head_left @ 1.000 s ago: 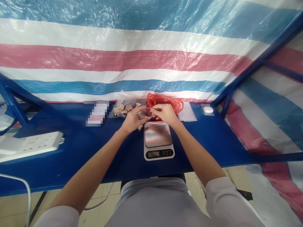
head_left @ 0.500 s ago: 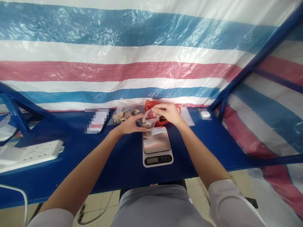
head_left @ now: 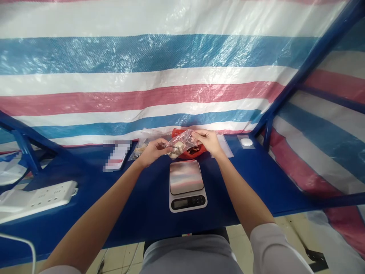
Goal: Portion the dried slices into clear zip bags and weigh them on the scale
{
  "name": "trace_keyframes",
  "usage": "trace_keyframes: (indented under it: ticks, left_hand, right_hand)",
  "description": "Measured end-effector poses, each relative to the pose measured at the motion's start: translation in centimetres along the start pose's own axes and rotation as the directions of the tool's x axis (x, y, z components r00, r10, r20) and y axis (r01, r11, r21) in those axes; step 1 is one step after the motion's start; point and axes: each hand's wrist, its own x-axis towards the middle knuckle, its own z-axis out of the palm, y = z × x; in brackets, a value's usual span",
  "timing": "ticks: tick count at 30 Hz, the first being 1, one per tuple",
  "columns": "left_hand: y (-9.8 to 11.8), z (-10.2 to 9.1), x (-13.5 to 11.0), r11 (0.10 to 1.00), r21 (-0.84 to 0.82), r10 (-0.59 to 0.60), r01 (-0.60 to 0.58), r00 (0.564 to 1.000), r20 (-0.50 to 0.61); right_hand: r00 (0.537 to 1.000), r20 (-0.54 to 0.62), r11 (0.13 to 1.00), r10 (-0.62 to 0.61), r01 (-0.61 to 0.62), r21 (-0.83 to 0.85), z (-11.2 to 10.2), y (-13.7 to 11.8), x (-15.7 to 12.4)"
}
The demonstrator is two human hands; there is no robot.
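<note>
A clear plastic bag (head_left: pixel 180 144) of pale chunks hangs between your hands, above the blue table (head_left: pixel 148 217) and just behind the digital scale (head_left: pixel 187 185). Your left hand (head_left: pixel 154 150) pinches its lower end in a narrow grip, and your right hand (head_left: pixel 207 140) pinches the upper end with the fingers (head_left: pixel 197 135), drawing the bag out on a slant. Both forearms angle inward from pale sleeves (head_left: pixel 270 245), with the wrists raised off the table.

The scale's display (head_left: pixel 181 203) and button markings are too small to read, and a rectangular packet (head_left: pixel 116 155) left of your hands is pixelated beyond reading. A second clear bag of chunks (head_left: pixel 142 144) lies partly hidden behind your left hand, and a red plastic bag (head_left: pixel 189 155) sits under the held bag. To the right lie a clear flat sleeve (head_left: pixel 224 146) and a small white round object (head_left: pixel 246 142). A white power strip (head_left: pixel 38 201) sits at far left.
</note>
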Motion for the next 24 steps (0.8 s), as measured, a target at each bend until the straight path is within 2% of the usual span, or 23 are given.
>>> trace_keyframes:
  ticks: [7, 10, 14, 16, 20, 24]
  left_hand:
    - [2.4, -0.2, 1.2, 0.998, 0.067, 0.007, 0.000, 0.993, -0.115]
    - [4.2, -0.6, 1.8, 0.980, 0.198, 0.028, -0.001, 0.991, -0.131]
    - [6.1, -1.2, 3.3, 0.895, 0.439, 0.157, -0.076, 0.976, -0.151]
    - [6.8, -1.3, 4.2, 0.849, 0.518, 0.188, -0.103, 0.976, -0.114]
    - [8.0, -1.4, 5.6, 0.779, 0.614, 0.158, -0.130, 0.987, 0.010]
    - [9.0, -1.6, 6.1, 0.692, 0.703, 0.155, -0.166, 0.985, 0.080]
  right_hand:
    - [0.997, -0.046, 0.995, 0.066, -0.062, 0.076, -1.0, 1.2, 1.1]
    - [0.993, -0.115, 0.995, 0.041, -0.030, 0.098, -1.7, 1.1, 1.1]
    - [0.980, -0.196, 0.994, -0.018, 0.038, 0.102, -2.0, 1.1, 1.1]
    - [0.983, -0.182, 0.997, -0.036, 0.047, 0.059, -1.8, 1.4, 1.3]
    - [0.989, -0.143, 0.999, -0.036, 0.033, -0.027, -1.1, 2.3, 2.0]
    - [0.992, -0.101, 0.995, 0.073, -0.064, 0.081, -0.3, 2.9, 2.3]
